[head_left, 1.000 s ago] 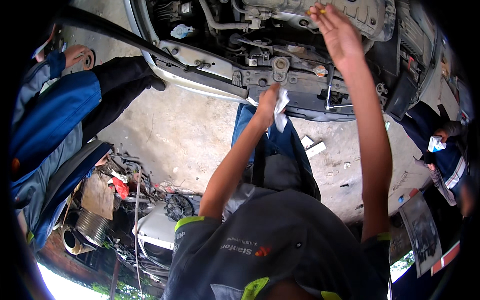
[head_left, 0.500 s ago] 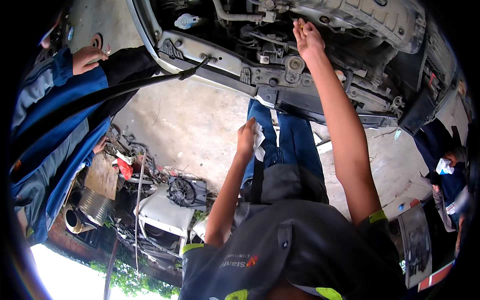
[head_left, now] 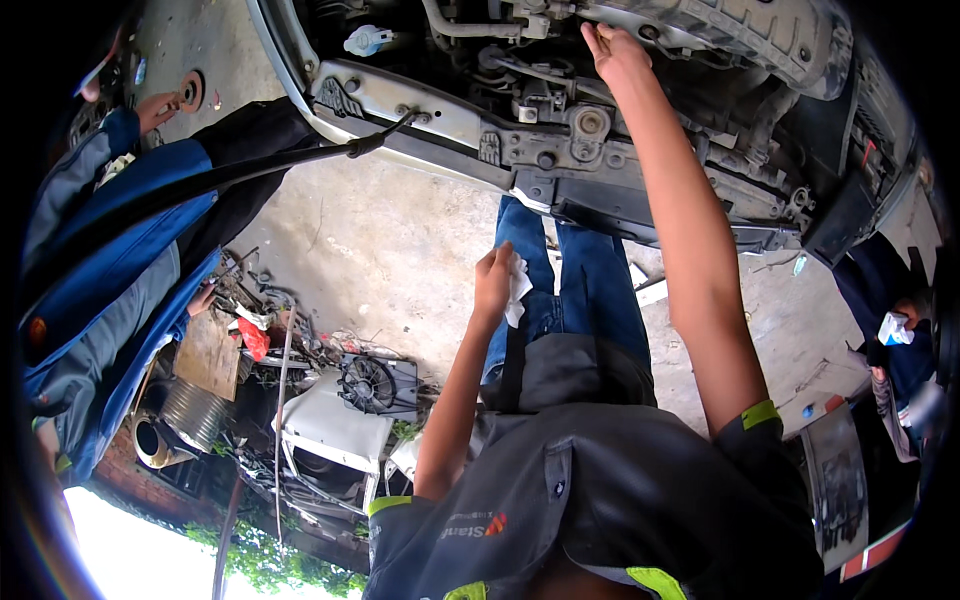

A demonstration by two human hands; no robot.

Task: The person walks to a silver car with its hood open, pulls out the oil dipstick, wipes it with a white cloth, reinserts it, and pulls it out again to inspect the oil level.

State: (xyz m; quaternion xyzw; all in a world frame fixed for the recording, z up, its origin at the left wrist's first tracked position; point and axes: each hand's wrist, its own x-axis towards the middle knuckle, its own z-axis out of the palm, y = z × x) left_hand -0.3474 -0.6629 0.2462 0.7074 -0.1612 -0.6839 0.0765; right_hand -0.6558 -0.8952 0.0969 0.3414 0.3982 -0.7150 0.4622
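White tissue clamped in left hand, over jeans. Right hand by engine cover; can't tell if grip's closed. Black rod cuts across co-worker's legs to front rail. Fan beside white panel.

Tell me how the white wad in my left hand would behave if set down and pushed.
The white wad is probably floppy, since its edge sticks out from the left hand in loose folds. It looks thin and crumpled, so likely light for its size. Its ragged outline suggests it would slide rather than roll.
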